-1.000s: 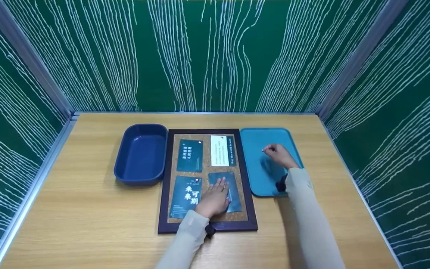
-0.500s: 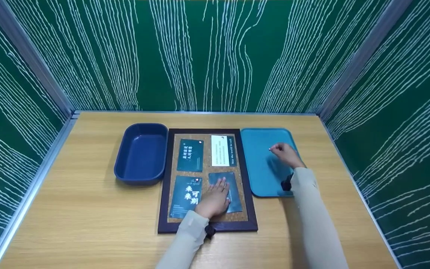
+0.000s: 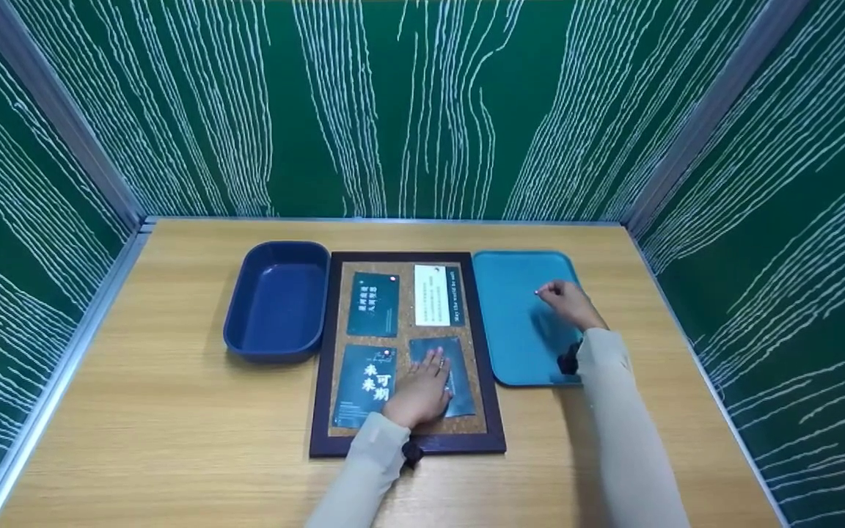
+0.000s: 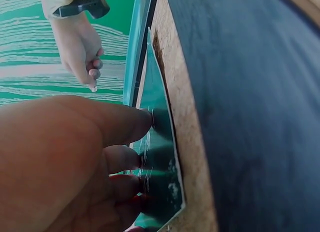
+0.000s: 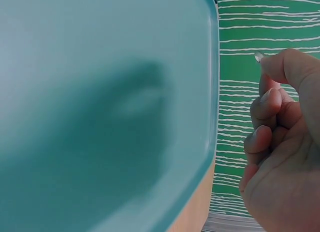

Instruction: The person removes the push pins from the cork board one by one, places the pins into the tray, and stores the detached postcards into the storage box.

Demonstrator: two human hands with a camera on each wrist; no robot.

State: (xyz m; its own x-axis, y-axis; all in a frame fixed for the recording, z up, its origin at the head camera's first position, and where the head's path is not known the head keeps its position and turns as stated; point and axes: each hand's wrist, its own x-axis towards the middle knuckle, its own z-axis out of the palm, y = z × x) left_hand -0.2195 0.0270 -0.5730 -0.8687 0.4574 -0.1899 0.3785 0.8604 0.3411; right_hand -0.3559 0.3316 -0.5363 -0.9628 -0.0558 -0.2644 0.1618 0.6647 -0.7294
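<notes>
Currently, left hand: fingers straight, their tips resting on the front right card, part of which they hide in the head view.
Right hand: raised above the right side of the tray, with thumb and forefinger pinching a small clear piece too small to identify; the other fingers are curled in.
Front right card: on the corkboard, near its front right corner, turned slightly askew to the frame.
Front left card: near the board's front left corner, white characters on green, with a small dot by its back right corner.
Back left card: green, toward the board's back left corner, marked with a reddish dot at its own back right corner.
Back right card: white with a green strip, close to the board's back right corner.
Basin: deep blue, just beside the board's left edge, toward the back left corner of the bench.
Tray's place: just beside the board's right edge, shadowed beneath the raised hand.
Sleeves: pale on both arms, a black device at the left wrist.
</notes>
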